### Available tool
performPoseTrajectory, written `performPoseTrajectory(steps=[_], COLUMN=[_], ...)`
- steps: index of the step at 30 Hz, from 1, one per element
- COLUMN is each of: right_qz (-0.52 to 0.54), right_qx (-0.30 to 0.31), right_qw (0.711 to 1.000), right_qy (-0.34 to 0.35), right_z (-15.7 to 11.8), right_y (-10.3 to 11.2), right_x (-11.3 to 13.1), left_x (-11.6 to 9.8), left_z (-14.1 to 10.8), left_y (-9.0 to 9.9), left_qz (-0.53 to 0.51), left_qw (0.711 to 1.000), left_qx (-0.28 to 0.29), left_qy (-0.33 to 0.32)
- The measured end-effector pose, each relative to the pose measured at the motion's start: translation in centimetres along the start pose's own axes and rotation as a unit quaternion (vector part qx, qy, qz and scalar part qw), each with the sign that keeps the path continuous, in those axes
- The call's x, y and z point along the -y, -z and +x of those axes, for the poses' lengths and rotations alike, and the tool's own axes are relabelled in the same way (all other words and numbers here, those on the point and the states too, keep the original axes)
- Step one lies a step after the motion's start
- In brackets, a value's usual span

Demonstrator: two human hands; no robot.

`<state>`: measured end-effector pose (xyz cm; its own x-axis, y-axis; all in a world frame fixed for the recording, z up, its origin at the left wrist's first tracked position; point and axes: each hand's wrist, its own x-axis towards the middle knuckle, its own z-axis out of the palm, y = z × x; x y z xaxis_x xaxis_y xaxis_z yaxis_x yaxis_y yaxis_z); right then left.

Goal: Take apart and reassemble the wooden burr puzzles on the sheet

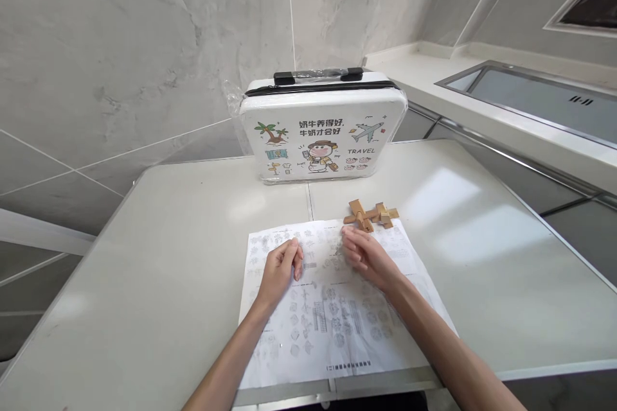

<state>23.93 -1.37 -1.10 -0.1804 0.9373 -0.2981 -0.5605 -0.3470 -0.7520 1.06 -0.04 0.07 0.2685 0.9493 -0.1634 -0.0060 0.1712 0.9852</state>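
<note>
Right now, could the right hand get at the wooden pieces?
Yes, most likely: the right hand is just on the near side of the wooden pieces, looks empty, and nothing visible stands between them.

White case (322,141) with colourful travel cartoons, golden-brown blocks (366,214), white black-printed sheet (313,350)

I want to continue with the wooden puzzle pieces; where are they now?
In the head view, the wooden puzzle pieces lie right of centre, at the paper sheet's far edge, just beyond the right hand.
</note>
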Motion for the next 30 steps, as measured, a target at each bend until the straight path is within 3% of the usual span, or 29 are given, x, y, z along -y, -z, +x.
performPoseTrajectory(steps=[4,8,11,30], right_qz=[-0.182,-0.331,-0.401,-0.441], right_qx=[-0.009,-0.031,-0.033,-0.031], right_qw=[0.982,0.93,0.897,0.879], right_qy=[0.057,0.156,0.183,0.179], right_z=[-0.5,-0.5,-0.4,-0.2], right_y=[-0.9,-1.2,-1.2,-1.3], right_x=[-1.1,-2.3,-2.8,-3.0], left_x=[0.0,-0.1,-0.3,-0.5], left_z=[0.0,0.0,-0.1,-0.4], left_y=[0.0,-0.1,-0.2,-0.4], left_qz=[0.006,0.016,0.023,0.064], left_qw=[1.0,1.0,1.0,0.998], left_qx=[0.004,0.003,0.0,0.0], left_qy=[0.001,0.002,0.002,-0.004])
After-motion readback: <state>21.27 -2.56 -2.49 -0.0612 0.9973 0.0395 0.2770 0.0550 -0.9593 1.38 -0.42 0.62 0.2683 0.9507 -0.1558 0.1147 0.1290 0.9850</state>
